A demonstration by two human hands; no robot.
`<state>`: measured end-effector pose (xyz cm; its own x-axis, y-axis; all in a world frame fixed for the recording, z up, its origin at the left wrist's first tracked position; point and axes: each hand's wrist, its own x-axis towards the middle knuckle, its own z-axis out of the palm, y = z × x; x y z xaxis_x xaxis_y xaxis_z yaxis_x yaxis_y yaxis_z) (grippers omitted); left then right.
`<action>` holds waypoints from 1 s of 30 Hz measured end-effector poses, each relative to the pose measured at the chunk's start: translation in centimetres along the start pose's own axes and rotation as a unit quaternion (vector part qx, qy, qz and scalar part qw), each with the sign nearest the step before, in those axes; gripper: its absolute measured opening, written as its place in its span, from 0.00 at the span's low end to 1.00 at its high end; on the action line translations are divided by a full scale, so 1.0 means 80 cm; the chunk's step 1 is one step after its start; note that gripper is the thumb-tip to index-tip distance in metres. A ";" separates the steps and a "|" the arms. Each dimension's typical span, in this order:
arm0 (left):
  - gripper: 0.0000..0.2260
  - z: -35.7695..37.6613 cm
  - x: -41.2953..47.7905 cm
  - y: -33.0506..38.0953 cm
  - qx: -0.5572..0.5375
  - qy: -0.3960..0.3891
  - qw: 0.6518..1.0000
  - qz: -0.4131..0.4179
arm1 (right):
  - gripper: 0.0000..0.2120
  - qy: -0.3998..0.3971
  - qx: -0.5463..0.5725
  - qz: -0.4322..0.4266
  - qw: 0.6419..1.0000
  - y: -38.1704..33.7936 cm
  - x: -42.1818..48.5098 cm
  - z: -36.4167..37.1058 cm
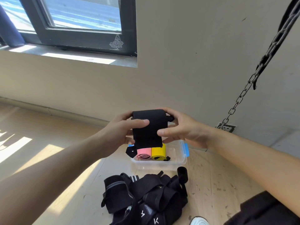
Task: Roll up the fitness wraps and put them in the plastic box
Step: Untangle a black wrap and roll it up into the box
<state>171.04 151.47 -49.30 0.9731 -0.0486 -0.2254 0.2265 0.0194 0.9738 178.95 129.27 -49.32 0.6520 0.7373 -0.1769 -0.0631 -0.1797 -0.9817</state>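
Both hands, left hand point(121, 132) and right hand point(181, 127), grip a partly rolled black wrap point(148, 127) held above the plastic box point(178, 159) on the floor, where pink roll point(143, 153) and yellow roll point(158, 151) sit; unrolled wraps point(146, 195) lie nearer.
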 end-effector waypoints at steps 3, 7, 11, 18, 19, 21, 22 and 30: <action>0.23 -0.001 0.002 -0.005 -0.026 0.022 0.999 0.032 | 0.25 0.012 -0.006 0.039 0.999 -0.001 0.003 0.001; 0.26 0.005 0.005 -0.014 0.008 0.030 0.998 0.046 | 0.29 0.042 0.040 0.024 0.998 0.007 0.006 -0.002; 0.18 0.007 0.009 -0.019 0.055 0.014 0.998 0.008 | 0.26 0.054 0.053 0.036 0.997 0.018 0.010 -0.010; 0.23 0.013 0.030 -0.047 0.052 0.023 0.998 -0.025 | 0.22 0.096 0.097 0.041 0.990 0.045 0.022 -0.018; 0.24 0.014 0.036 -0.051 0.052 0.025 0.998 -0.034 | 0.21 0.108 0.090 0.040 0.989 0.050 0.025 -0.020; 0.27 0.016 0.050 -0.060 0.061 0.028 0.996 -0.051 | 0.19 0.110 0.052 0.048 0.991 0.064 0.031 -0.027; 0.28 0.018 0.059 -0.064 0.071 0.025 0.996 -0.053 | 0.18 0.111 0.028 0.056 0.992 0.071 0.034 -0.032; 0.30 0.044 0.153 -0.154 0.094 0.021 0.991 -0.094 | 0.24 0.098 -0.302 0.135 0.939 0.157 0.062 -0.101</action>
<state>180.04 147.10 -63.94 0.9165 0.0081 -0.3999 0.3953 -0.1721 0.9023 187.50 125.38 -61.97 0.8039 0.4886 -0.3393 0.1549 -0.7227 -0.6736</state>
